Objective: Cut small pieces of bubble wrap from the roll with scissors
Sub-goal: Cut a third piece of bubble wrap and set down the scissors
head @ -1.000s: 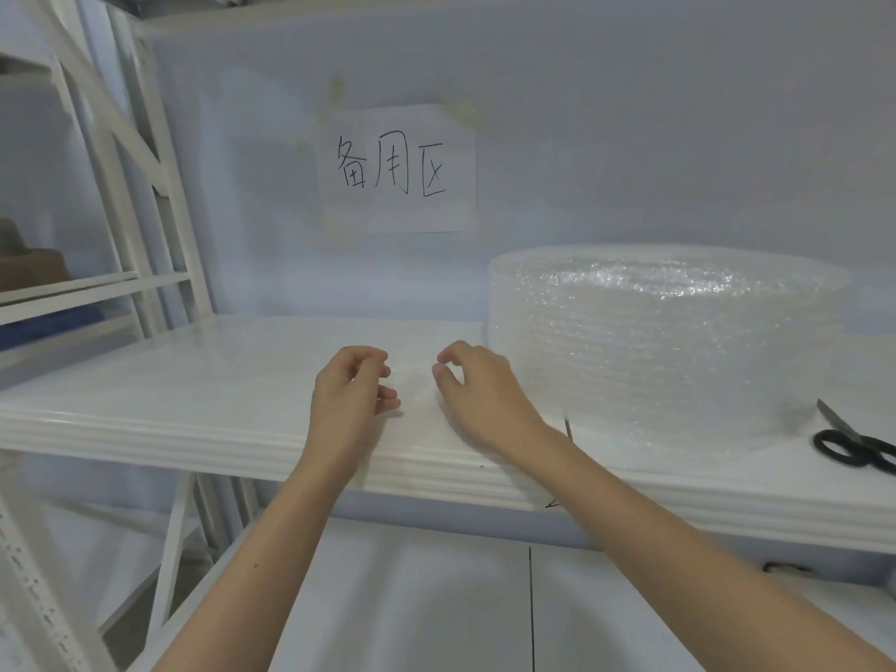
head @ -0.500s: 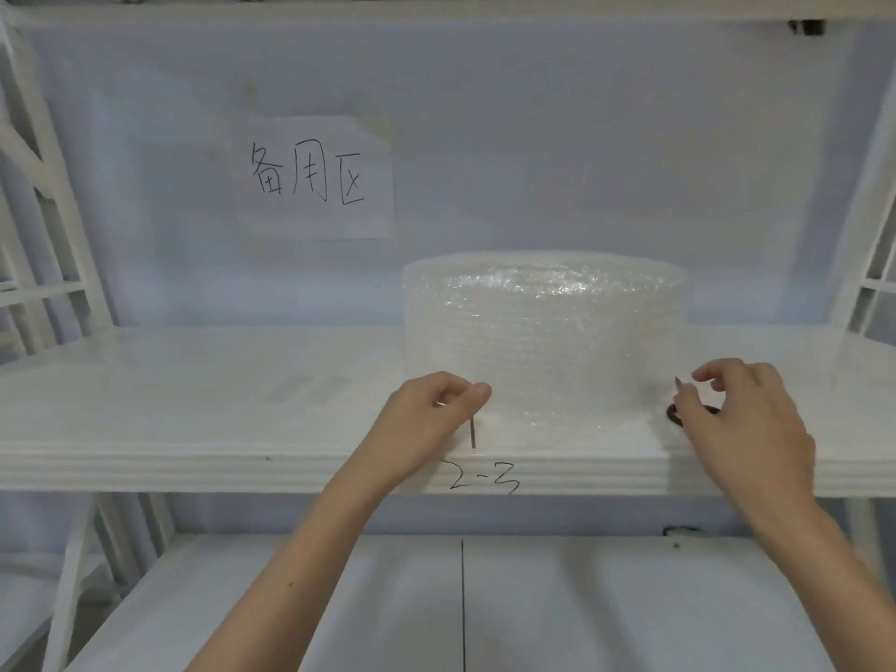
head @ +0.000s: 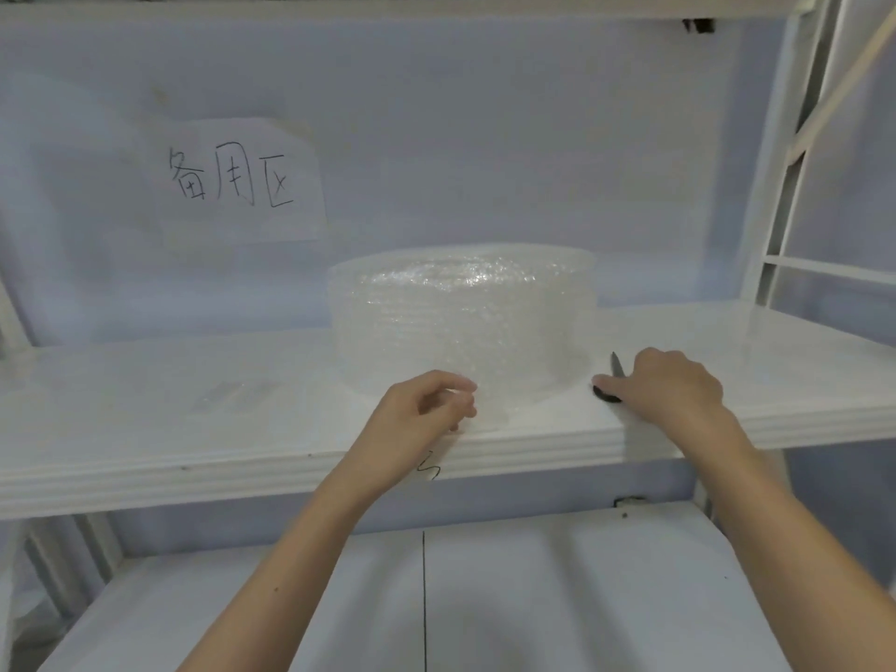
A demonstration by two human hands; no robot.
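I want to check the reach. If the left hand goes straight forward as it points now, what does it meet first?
Most likely the bubble wrap roll: the left hand sits just before its lower front, fingers curled toward it. Depth is unclear.

White metal shelving (head: 145, 458) against a pale wall (head: 485, 138) bearing a handwritten paper sign (head: 237, 179)

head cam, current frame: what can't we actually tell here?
- Scissors: the right hand covers the handles; only a blade tip and part of one loop show. Grip unclear.
- Left hand: whether it pinches the clear bubble wrap roll edge; too transparent.
- Shelf edge writing: left wrist hides it.
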